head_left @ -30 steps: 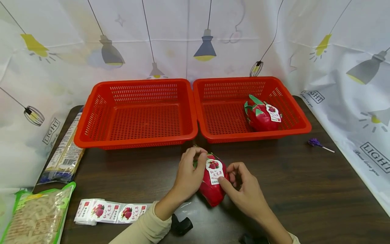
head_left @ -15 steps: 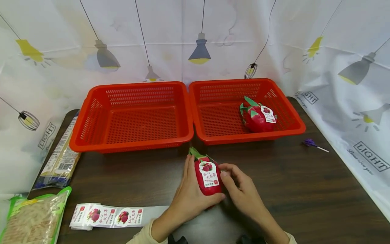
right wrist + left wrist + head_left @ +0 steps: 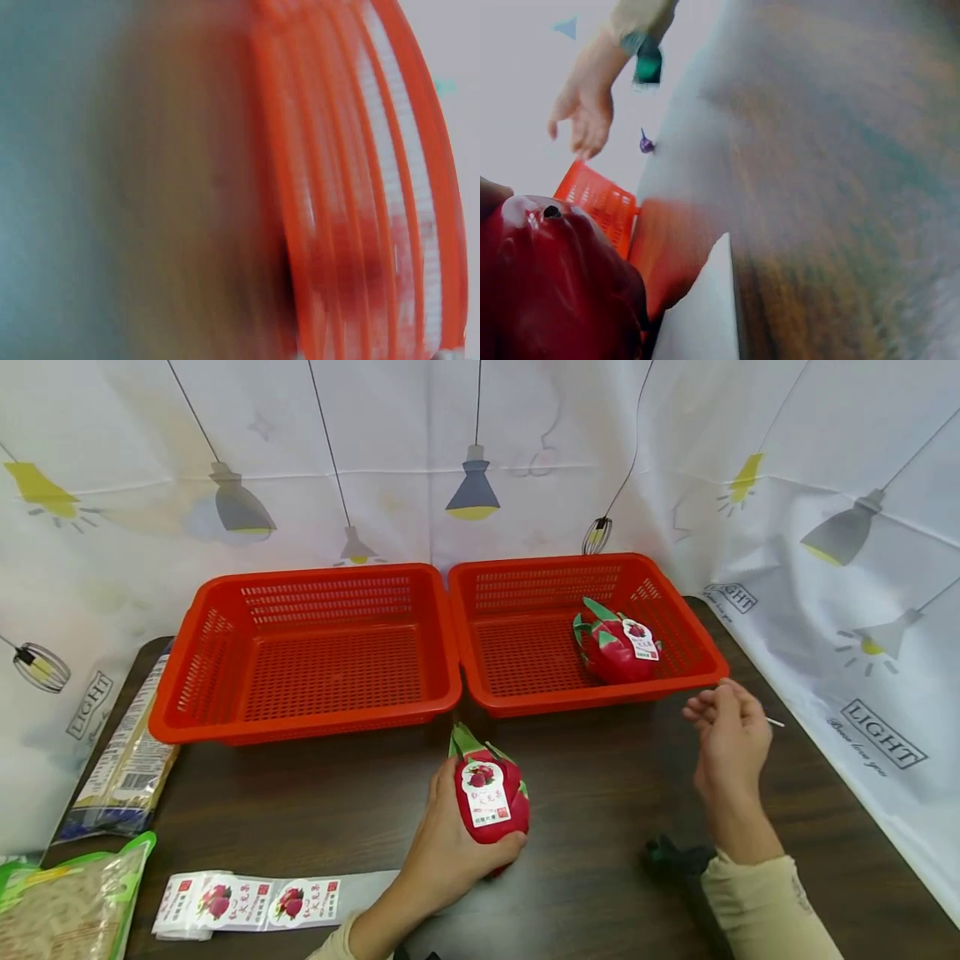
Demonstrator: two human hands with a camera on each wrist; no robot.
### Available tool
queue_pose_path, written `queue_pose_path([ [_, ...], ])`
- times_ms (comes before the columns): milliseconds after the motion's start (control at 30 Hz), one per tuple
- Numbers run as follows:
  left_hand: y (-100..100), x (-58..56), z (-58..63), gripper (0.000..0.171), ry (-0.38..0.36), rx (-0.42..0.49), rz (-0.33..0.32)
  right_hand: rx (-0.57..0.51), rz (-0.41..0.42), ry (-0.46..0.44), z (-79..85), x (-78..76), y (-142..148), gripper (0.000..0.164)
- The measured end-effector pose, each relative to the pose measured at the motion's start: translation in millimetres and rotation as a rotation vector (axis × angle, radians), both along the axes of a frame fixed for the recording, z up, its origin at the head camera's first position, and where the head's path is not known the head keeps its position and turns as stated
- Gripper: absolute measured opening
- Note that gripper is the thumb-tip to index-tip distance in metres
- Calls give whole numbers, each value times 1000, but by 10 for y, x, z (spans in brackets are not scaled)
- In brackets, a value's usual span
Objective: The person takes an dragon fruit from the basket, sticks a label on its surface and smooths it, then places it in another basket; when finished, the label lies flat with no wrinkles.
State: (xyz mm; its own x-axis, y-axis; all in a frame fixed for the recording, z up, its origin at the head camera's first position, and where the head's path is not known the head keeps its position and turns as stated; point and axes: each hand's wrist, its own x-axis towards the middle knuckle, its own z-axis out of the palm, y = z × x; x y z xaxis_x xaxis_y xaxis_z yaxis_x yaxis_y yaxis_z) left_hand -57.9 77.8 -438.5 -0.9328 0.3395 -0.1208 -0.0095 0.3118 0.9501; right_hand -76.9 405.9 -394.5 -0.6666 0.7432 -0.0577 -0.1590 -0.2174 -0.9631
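My left hand (image 3: pixel 442 860) grips a red dragon fruit (image 3: pixel 510 806) above the table, thumb along its lower end. On its upper face sits a white label (image 3: pixel 486 793) with a fruit picture; green leaf tips point away from me. The left wrist view has the fruit's glossy red skin (image 3: pixel 562 292) close up. Off to the right, my right hand (image 3: pixel 729 747) is raised by the right basket's front corner, fingers loosely bent and holding nothing. A second labelled dragon fruit (image 3: pixel 618 656) lies in the right red basket (image 3: pixel 592 700).
Beside that basket stands another red basket (image 3: pixel 322 722). A strip of printed labels (image 3: pixel 255 903) lies front left, near a clear green-edged bag (image 3: pixel 67 902) and a gold-and-blue packet (image 3: pixel 123 777). A lollipop stick (image 3: pixel 775 722) pokes out behind my right hand. Printed cloth (image 3: pixel 525 410) hangs behind.
My right hand has left the dragon fruit and moved right and forward to the right basket's corner. The left hand has wrapped round the fruit and keeps hold. The head view has shifted slightly.
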Motion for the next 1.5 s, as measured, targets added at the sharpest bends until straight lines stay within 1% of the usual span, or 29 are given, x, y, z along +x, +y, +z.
queue_pose_path([
  [33,-6,2,-7,114,-6,0,7,-110,-35,18,18,-62,149,19],
  [67,-11,5,-12,113,-8,-4,12,-195,-52,16,32,-107,283,19],
  [133,-14,7,-17,111,-6,-7,18,-326,-45,-4,47,-167,491,20],
  [233,-22,19,5,109,-26,-10,10,-435,-12,-22,56,-208,650,21],
  [267,-31,26,27,109,-39,-3,1,-456,-7,-19,57,-216,669,20],
  [333,-69,58,102,107,-83,35,-28,-460,9,-19,59,-226,677,21],
  [367,-99,83,158,106,-113,53,-47,-456,11,-20,60,-230,675,23],
  [433,-183,146,319,106,-183,97,-93,-445,20,-18,64,-239,664,23],
  [500,-283,216,534,107,-275,145,-137,-432,30,-15,68,-246,658,23],
  [567,-370,272,784,106,-332,183,-176,-416,36,-4,74,-233,666,21],
  [600,-404,282,906,107,-321,200,-192,-408,38,2,79,-227,672,21],
  [633,-421,273,1015,107,-277,222,-207,-397,41,7,84,-223,680,20],
  [667,-421,235,1116,108,-218,241,-216,-389,43,12,88,-219,687,20],
  [700,-402,175,1204,107,-146,256,-222,-382,44,19,90,-218,693,19],
  [733,-365,83,1273,105,-69,274,-227,-374,45,26,93,-217,697,18],
  [767,-307,-36,1327,103,3,279,-225,-369,46,26,91,-215,702,18],
  [800,-231,-179,1355,102,74,270,-221,-368,46,26,87,-213,705,17],
  [833,-139,-341,1372,101,112,260,-218,-365,47,27,83,-212,704,16],
  [900,75,-686,1368,98,129,226,-207,-360,51,21,71,-213,697,14],
  [933,192,-857,1340,98,140,192,-199,-355,56,16,66,-214,692,13],
  [1000,426,-1161,1257,99,143,118,-187,-351,70,16,53,-216,679,12],
  [1067,654,-1406,1142,101,139,44,-175,-341,91,21,40,-221,672,12],
  [1100,755,-1500,1077,103,128,2,-172,-338,101,28,34,-222,668,12],
  [1167,925,-1644,944,107,99,-63,-178,-336,123,40,24,-218,664,11],
  [1267,1101,-1766,778,113,49,-133,-186,-317,143,39,10,-206,671,13],
  [1367,1210,-1827,676,115,31,-157,-193,-301,148,37,5,-188,690,14],
  [1500,1300,-1853,632,115,13,-190,-199,-283,146,32,13,-162,722,16],
])
